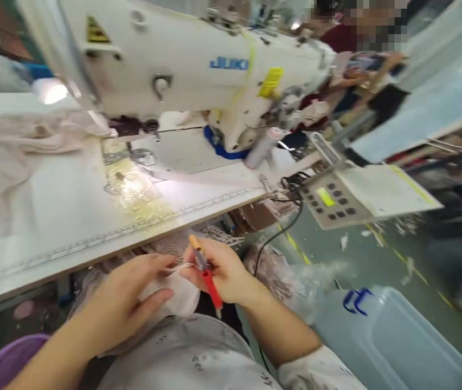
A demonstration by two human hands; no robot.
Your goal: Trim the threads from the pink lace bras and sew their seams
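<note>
In my right hand (218, 268) is a slim tool (211, 287) with a red handle, a metal middle and an orange end; its exact kind is unclear. The same hand's fingers pinch a thin white strip (180, 267) that runs across to my left hand (127, 295). My left fingers are bent around pale cloth (184, 298), with the thumb lying over it and some fingertips hidden. The cloth hangs over my lap, just below the edge of the sewing table (64, 216).
A white sewing machine (190, 65) stands on the table, with pale fabric (23, 146) at its left. A control panel (332, 200) juts out at the right. Below are a blue-grey bin (397, 336), a purple basket (11, 357) and a hanging cable (275, 235). Another person (340, 38) sits behind.
</note>
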